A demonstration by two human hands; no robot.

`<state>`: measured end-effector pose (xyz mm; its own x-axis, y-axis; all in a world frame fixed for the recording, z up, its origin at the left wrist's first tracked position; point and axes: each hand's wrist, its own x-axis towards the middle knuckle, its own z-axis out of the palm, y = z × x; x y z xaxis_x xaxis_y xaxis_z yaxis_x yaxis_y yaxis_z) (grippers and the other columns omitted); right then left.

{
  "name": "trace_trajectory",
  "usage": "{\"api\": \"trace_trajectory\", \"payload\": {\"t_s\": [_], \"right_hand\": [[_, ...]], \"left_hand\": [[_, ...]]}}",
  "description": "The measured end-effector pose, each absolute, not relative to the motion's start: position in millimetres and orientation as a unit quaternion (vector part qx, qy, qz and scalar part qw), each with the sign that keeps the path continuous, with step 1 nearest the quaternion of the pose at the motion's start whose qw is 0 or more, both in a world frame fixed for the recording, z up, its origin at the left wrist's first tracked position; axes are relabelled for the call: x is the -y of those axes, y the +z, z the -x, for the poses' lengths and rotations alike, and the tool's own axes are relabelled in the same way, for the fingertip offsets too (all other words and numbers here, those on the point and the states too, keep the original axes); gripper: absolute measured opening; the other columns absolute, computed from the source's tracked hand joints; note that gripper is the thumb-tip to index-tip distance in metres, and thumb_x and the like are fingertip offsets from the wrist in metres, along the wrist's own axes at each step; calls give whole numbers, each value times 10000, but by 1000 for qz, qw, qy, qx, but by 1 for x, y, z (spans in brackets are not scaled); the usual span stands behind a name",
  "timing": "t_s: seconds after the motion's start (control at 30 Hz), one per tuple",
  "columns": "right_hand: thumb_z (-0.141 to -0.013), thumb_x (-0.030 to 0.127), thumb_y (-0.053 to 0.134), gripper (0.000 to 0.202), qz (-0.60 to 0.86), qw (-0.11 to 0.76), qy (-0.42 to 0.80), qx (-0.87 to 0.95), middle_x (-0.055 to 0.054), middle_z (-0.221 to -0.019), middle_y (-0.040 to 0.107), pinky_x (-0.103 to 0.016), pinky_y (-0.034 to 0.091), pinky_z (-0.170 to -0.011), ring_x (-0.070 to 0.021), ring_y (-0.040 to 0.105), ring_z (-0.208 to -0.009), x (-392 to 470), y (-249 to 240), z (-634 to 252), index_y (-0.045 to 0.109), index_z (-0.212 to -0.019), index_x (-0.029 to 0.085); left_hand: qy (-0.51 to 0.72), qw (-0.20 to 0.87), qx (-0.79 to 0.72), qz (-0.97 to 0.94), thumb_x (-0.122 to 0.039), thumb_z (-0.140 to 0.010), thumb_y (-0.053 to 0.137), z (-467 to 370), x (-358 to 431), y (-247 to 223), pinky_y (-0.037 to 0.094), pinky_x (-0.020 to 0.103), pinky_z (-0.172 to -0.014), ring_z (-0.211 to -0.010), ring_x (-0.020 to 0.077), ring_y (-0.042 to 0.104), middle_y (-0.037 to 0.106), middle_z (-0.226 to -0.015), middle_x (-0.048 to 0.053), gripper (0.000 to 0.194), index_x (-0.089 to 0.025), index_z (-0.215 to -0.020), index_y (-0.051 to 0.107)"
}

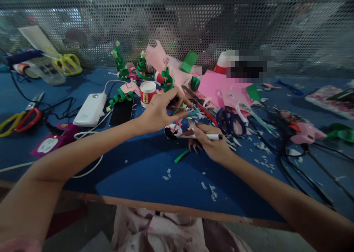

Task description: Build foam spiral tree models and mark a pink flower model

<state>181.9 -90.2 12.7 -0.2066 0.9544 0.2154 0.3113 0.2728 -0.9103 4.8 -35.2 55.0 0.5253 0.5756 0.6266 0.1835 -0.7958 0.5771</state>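
The right hand (215,147) grips a pen (214,136); the left hand (157,112) curls, its hold unclear from here. Resting 2 wrists on the table (132,182) should steady them.

Tabletop (118,182) blue with a brown front edge; power bank (90,110) white, phone (121,113) black, socket block (54,138) purple with a white face, marker (206,136) white with a black end. Paper sheets (221,87) pink, spiral trees (120,65) green with pale green stars, small tub (148,93) red and white with a gold label. Scissors on the right (231,122) dark blue, scissors on the left (23,120) yellow and red handled; cloth at the lap (159,231) pale pink with darker blotches.
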Motion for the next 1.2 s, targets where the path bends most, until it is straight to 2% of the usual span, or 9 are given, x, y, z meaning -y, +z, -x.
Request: {"api": "trace_trajectory", "payload": {"t_s": [0.37, 0.6, 0.93, 1.2], "right_hand": [[-749, 640, 497, 502, 497, 445, 373, 645, -4, -465, 548, -247, 355, -403, -102, 470, -396, 90, 13, -183, 627, -605, 177], [-721, 680, 490, 528, 502, 432, 385, 643, -12, -454, 552, -248, 350, -386, -110, 475, -387, 90, 13, -184, 599, -574, 185], [-730, 654, 504, 507, 467, 419, 412, 661, -13, -462, 557, -253, 382, -416, -113, 493, -403, 90, 14, -181, 597, -561, 186], [-746, 628, 507, 482, 462, 419, 423, 657, -14, -475, 565, -254, 383, -413, -115, 495, -406, 90, 12, -182, 648, -606, 189]], "left_hand": [[427, 229, -235, -843, -287, -765, 618, -4, 36, 56, 498, 267, -643, -859, 160, 650, 687, -896, 70, 266, -190, -681, 385], [427, 223, -235, -844, -315, -758, 627, -4, 35, 56, 504, 285, -641, -858, 176, 650, 688, -903, 75, 285, -193, -676, 383], [429, 229, -230, -843, -286, -746, 646, -4, 36, 58, 513, 283, -659, -834, 165, 653, 686, -896, 68, 320, -194, -654, 354], [426, 221, -236, -845, -302, -743, 646, -5, 36, 58, 502, 267, -662, -801, 140, 643, 690, -880, 67, 312, -190, -653, 368]]}}
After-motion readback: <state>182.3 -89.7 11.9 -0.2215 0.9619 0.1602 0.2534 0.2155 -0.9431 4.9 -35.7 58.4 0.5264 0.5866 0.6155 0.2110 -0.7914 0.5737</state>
